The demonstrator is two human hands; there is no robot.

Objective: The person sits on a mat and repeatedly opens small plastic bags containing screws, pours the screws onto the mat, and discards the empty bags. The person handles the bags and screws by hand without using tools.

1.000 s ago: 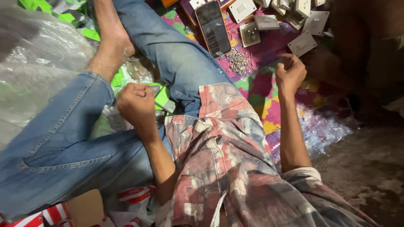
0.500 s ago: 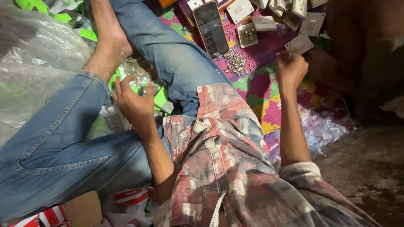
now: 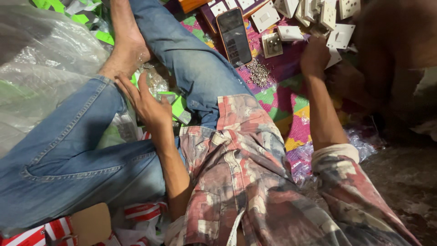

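I sit on the floor with my legs in blue jeans folded in front of me. My left hand (image 3: 144,103) is open, fingers spread, reaching between my knee and bare foot toward clear plastic bags (image 3: 157,82) and green packaging. My right hand (image 3: 314,57) is stretched forward, curled over a white switch plate (image 3: 336,55) among several white electrical switch plates (image 3: 266,17) on a colourful mat. Whether it grips the plate is hidden by the back of the hand. A black phone (image 3: 234,36) lies on my thigh by a small pile of screws (image 3: 258,73).
A large heap of clear plastic wrap (image 3: 41,68) fills the left side. Red and white cartons (image 3: 41,232) and a brown cardboard piece (image 3: 91,223) lie near my hip. Crumpled plastic (image 3: 364,141) sits by my right elbow, with dark bare floor (image 3: 405,191) to the right.
My left hand went from a closed fist to open fingers and moved forward toward the plastic bags. My right hand reached farther forward onto the switch plates.
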